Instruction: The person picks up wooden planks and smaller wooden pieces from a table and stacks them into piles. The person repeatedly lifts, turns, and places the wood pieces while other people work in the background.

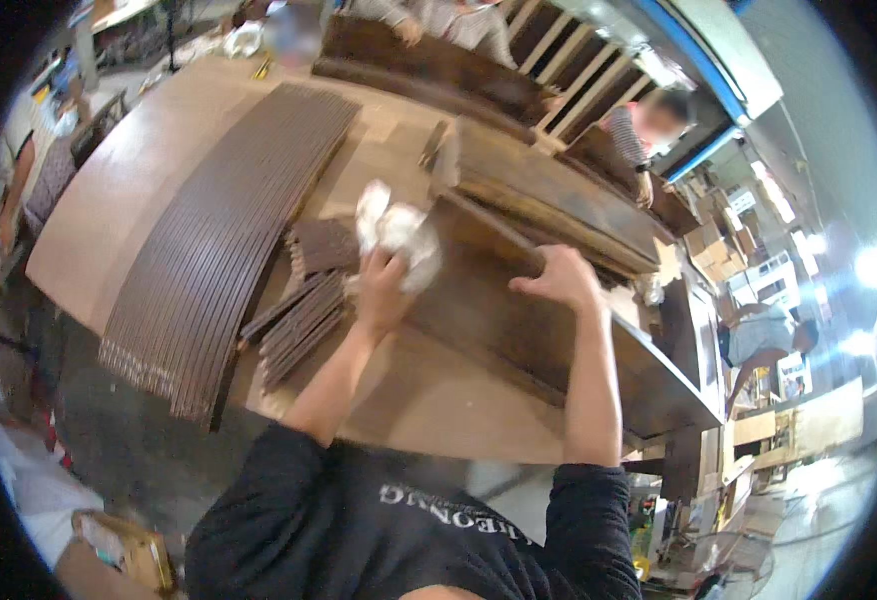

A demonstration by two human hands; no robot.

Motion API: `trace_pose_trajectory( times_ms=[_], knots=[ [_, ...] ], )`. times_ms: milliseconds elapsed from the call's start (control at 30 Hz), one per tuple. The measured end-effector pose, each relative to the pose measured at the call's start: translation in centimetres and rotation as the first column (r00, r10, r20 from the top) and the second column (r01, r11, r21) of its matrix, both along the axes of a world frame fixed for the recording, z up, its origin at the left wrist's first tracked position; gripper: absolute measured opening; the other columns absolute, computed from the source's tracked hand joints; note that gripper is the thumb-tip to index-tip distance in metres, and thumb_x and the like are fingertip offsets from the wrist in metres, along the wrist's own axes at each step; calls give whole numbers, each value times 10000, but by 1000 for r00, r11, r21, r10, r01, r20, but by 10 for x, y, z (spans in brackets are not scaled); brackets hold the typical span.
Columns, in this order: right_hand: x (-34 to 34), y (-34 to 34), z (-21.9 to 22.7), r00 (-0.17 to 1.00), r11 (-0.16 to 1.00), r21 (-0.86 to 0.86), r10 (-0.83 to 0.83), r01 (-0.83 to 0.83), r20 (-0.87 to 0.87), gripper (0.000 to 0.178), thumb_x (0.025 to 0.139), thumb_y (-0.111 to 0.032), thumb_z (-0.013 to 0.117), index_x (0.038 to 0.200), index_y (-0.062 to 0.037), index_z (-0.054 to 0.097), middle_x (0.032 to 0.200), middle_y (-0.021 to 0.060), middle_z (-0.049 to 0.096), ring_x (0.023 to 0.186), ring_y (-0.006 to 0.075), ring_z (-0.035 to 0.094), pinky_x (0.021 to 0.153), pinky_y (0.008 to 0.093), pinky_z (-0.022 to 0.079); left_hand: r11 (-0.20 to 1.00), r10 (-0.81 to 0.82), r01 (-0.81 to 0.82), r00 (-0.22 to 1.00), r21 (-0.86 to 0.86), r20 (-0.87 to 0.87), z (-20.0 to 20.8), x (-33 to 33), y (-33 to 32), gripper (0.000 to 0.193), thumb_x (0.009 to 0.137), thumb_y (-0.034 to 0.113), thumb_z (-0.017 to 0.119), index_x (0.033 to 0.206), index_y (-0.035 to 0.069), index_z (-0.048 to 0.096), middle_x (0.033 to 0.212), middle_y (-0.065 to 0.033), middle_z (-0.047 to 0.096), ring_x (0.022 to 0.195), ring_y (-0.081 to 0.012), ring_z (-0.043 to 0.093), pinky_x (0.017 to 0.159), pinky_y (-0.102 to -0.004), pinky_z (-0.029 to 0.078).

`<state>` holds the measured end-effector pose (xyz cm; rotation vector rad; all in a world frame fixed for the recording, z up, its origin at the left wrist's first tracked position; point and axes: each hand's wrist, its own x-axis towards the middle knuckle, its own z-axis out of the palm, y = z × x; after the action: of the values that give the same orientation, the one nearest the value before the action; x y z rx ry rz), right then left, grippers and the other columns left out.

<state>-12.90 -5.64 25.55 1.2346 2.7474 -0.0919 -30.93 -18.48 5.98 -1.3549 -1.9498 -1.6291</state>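
Note:
In my left hand (387, 292) is a crumpled white cloth (399, 235), gripped at the left end of a long dark brown wooden piece (504, 310). That piece has a raised far edge and lies slantwise across the table before me. My right hand (564, 278) rests over its far edge, thumb stretched to the left and the other fingers partly hidden behind the edge. Left of the cloth lie short brown wooden strips (304, 325) in a bundle, next to a small stack of brown pieces (324, 245).
A wide row of long brown slats (229, 230) covers the left of the tan table (109, 210). More brown boards (549, 190) lie just beyond the piece. Across the table, one person (449, 25) handles a long brown board (429, 75); another person (639, 130) stands farther right.

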Motion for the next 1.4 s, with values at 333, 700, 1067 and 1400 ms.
trace_pose_trajectory(
  times_ms=[333,700,1067,1400],
  knots=[
    [-8,30,-12,993,995,-48,83,-87,-86,512,654,-467,727,980,-77,669,951,147,673,934,328,632,804,427,519,926,8,-100,969,-365,-247,-116,-10,-3,424,620,4,699,1014,21,542,1010,-167,564,1037,-406,491,918,-476,414],
    [-6,5,5,968,982,45,188,-183,-168,503,653,-468,695,1006,-110,680,949,120,681,935,310,633,792,420,512,942,58,-3,987,-337,152,-82,10,6,264,812,137,597,1061,50,601,1035,-156,617,965,-309,596,835,-391,468],
    [-1,4,3,968,994,-5,105,-109,-228,494,593,-344,787,991,-68,685,911,145,690,884,322,651,779,412,500,962,70,-5,971,-273,228,-71,21,-3,487,731,77,635,1184,111,460,1101,-148,528,932,-401,580,761,-481,487],
    [-12,-3,3,992,995,19,95,-94,-88,516,638,-475,745,973,-87,694,930,149,682,892,329,645,781,426,513,983,182,-162,936,-89,302,-22,4,-2,296,738,116,663,1012,46,575,1018,-172,596,954,-361,571,810,-423,460]
  ],
)
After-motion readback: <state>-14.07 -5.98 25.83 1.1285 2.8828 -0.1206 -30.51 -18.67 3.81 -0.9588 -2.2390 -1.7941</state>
